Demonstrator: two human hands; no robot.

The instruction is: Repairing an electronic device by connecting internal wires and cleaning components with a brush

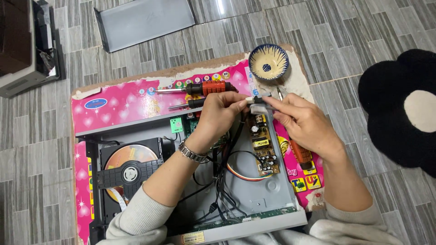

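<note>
The left hand (221, 110) and the right hand (303, 121) meet over the far edge of the opened player (277, 190); between them sits a small white connector (255, 102) with a dark part on top, held just above the far end of the brown board (262, 146); the left hand's fingers are curled, thumb and forefinger pinching the connector's near side; the right hand's forefinger and thumb are pressed together on its other side, the remaining fingers loosely folded. Whether the connector is seated in anything I cannot tell; the fingers hide its underside. A bundle of dark wires (225, 174) runs from under the left hand down the middle of the player, left of the board; the disc tray (129, 169) lies at the player's left end.

The step in hand looks like working the connector at the board's far end, plugging or unplugging; the next move seems to call for a steady two-sided pinch and a straight pull or push along the connector's axis, without twisting, since the wires are thin and the board carries small upright parts nearby.

Beyond the player's far edge lie two screwdrivers (200, 88) on a pink mat (122, 102); a bowl (268, 62) stands beyond the connector; a grey cover (145, 20) rests on the floor, well beyond the player; a black cushion (402, 109) sits off to its right.
</note>
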